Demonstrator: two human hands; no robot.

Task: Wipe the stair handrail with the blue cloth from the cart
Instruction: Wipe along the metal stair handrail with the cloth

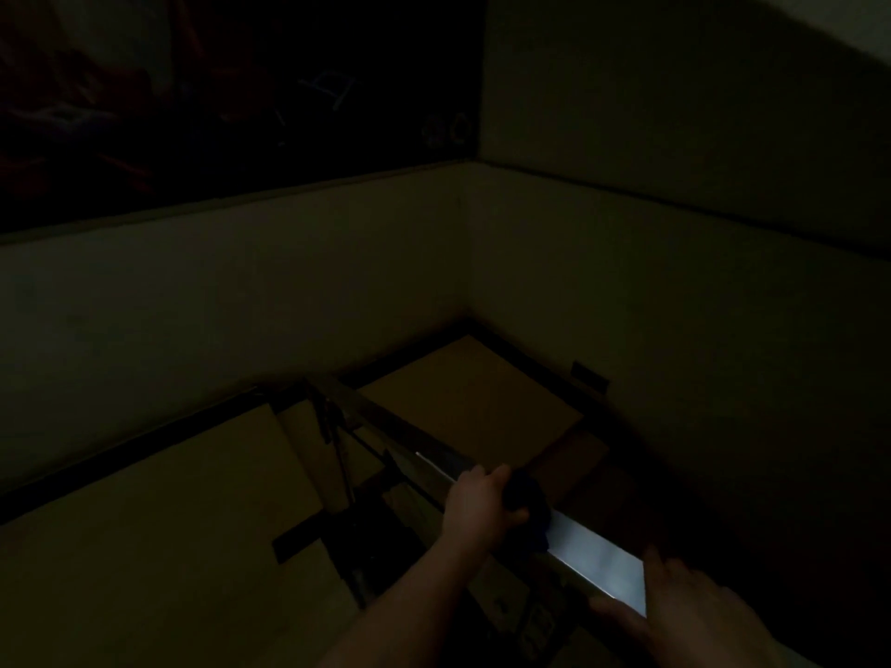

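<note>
The scene is very dark. A flat metal stair handrail (593, 552) runs from the lower right up toward the middle, with a bright reflection on its near part. My left hand (477, 501) holds a dark blue cloth (528, 503) bunched against the top of the rail. My right hand (675, 600) lies on the near end of the rail, thumb on the left side and fingers over the right edge. The cart is out of sight.
Pale walls (241, 320) meet in a corner ahead, over a tan landing floor (463, 392) edged with a dark skirting. Dark balusters (337, 455) stand under the rail. Steps descend to the right of the rail.
</note>
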